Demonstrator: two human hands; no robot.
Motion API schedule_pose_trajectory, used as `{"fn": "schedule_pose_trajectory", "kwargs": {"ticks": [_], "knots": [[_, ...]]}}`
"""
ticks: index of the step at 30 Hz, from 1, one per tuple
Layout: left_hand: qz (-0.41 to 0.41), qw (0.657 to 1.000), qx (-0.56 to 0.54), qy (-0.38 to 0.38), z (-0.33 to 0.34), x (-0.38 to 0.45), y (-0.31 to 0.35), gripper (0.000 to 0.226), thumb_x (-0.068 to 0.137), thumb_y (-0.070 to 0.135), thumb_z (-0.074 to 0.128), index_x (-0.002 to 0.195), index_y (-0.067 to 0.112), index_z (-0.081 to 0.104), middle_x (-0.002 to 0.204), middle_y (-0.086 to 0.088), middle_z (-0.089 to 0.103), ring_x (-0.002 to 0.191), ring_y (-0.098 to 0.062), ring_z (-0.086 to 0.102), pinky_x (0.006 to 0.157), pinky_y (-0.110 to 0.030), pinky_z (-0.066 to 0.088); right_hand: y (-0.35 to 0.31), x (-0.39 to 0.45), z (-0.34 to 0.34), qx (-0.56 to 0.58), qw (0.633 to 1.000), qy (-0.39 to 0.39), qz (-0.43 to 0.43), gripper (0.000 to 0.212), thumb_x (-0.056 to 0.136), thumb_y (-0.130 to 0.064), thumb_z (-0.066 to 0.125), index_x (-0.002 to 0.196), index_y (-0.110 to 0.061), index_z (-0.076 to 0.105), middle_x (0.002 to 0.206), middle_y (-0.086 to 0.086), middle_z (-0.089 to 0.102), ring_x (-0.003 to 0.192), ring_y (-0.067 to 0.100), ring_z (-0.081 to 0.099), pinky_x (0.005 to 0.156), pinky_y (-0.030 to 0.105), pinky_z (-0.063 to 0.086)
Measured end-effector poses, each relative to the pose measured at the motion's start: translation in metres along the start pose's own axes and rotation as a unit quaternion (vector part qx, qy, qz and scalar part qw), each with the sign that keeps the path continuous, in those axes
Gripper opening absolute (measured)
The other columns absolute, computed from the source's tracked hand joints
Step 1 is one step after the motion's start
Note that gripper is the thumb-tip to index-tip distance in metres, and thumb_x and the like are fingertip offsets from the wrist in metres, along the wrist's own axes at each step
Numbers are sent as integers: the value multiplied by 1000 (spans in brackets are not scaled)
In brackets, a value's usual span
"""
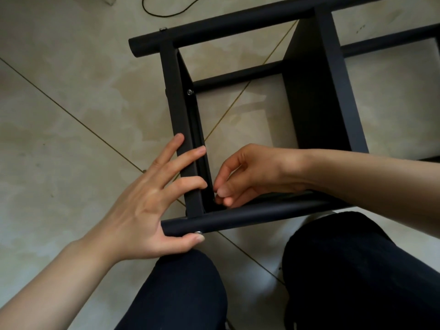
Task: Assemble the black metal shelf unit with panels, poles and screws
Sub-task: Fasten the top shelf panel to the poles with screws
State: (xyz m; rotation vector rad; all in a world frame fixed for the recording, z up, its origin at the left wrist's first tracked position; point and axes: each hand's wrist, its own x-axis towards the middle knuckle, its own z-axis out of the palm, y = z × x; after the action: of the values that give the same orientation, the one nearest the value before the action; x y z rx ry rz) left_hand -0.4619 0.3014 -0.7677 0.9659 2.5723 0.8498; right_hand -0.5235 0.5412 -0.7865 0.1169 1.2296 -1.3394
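The black metal shelf unit [316, 91] lies on its side on the tiled floor. Its end panel [177, 110] runs from the far pole [214, 27] to the near pole [250, 214]. My left hand [152, 201] rests on the panel's edge with straight, spread fingers, and its thumb presses a silver screw head [198, 232] on the near pole. My right hand [240, 177] reaches inside the frame and pinches something small at the inner corner; the thing itself is hidden by the fingertips. A fitted screw [189, 92] shows higher up on the panel's inside.
My knees in dark trousers [185, 289] sit just below the near pole. A second panel [342, 96] and more poles [385, 42] extend to the right. A black cable [166, 13] loops on the floor at the top. Bare tiles lie to the left.
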Motion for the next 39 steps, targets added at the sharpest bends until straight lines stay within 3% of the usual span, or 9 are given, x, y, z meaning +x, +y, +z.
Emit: {"fn": "schedule_pose_trajectory", "kwargs": {"ticks": [3, 9, 14, 20, 26, 31, 39], "knots": [[1, 1000, -3, 1, 1, 0, 0, 63, 76, 60, 68, 127, 27, 51, 165, 6, 21, 156, -29, 5, 102, -31, 35, 0, 5, 4, 14, 1000, 6, 5, 5, 82, -10, 74, 86, -8, 74, 81, 9, 73, 69, 13, 70, 71, 27, 60], [4, 1000, -4, 0, 2, 0, 0, 62, 75, 58, 69, 126, 29, 51, 166, 5, 19, 156, -30, 5, 103, -34, 35, -2, 13, 8, 18, 999, 2, 46, 7, 90, -4, 67, 95, -6, 71, 84, 8, 74, 68, 10, 68, 73, 24, 60], [8, 1000, -3, 4, 1, 0, -1, 61, 74, 58, 69, 124, 27, 52, 166, 7, 19, 156, -30, 5, 104, -31, 33, -7, 17, 17, 14, 997, -22, 74, 4, 90, -12, 68, 89, -10, 71, 84, 5, 75, 61, 7, 65, 62, 17, 56], [9, 1000, -3, 7, 1, 1, -1, 62, 74, 58, 69, 124, 27, 52, 166, 9, 18, 156, -29, 6, 103, -30, 33, -7, 23, 25, 9, 997, -13, 79, 4, 91, -10, 66, 93, -8, 70, 80, 5, 71, 68, 11, 65, 76, 23, 54], [7, 1000, -7, 4, 2, 0, -2, 63, 73, 60, 69, 126, 30, 51, 166, 8, 19, 156, -29, 5, 104, -31, 33, -6, 20, 28, -9, 998, -20, 65, 4, 92, -9, 64, 92, -11, 68, 77, 2, 69, 62, 8, 65, 61, 19, 54], [3, 1000, -6, 2, 2, 0, -2, 64, 73, 60, 70, 126, 30, 51, 165, 7, 20, 156, -29, 5, 104, -31, 33, -8, 22, 29, 3, 997, -23, 69, 7, 94, -7, 63, 99, -9, 67, 80, 4, 67, 60, 6, 64, 60, 16, 54], [7, 1000, -6, 2, 1, 0, -1, 61, 75, 60, 68, 125, 28, 52, 165, 7, 20, 156, -29, 5, 105, -30, 32, -8, 23, 27, 17, 997, -23, 72, 7, 91, -9, 65, 87, -8, 71, 72, 2, 70, 55, 2, 61, 64, 15, 52]]}}
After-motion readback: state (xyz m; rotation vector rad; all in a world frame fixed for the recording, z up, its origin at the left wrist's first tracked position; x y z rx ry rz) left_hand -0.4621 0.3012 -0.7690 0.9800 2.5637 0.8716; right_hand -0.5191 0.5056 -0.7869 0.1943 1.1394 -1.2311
